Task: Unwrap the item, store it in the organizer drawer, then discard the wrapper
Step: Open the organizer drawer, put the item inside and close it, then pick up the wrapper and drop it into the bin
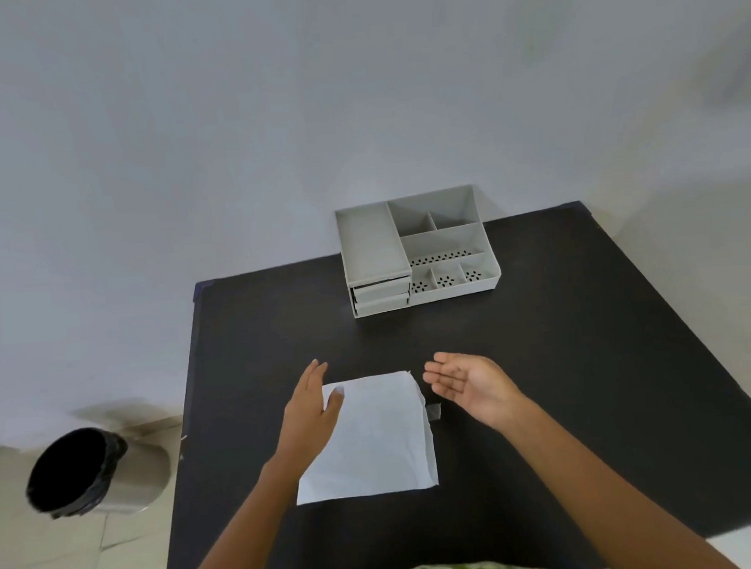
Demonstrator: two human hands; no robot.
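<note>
— Where's the parcel?

— The white paper-wrapped item (374, 438) lies flat on the black table (545, 362), near the front edge, still folded shut.

— And the hands?

— The left hand (313, 413) is spread open at its left top corner, thumb over the paper, gripping nothing. The right hand (470, 386) hovers just beside the right corner, palm turned inward, fingers loose, empty.

— The organizer?

— The grey desk organizer (415, 251) sits at the far edge, both drawers (381, 297) closed. A bin with a black liner (75, 472) stands on the floor to the left.
</note>
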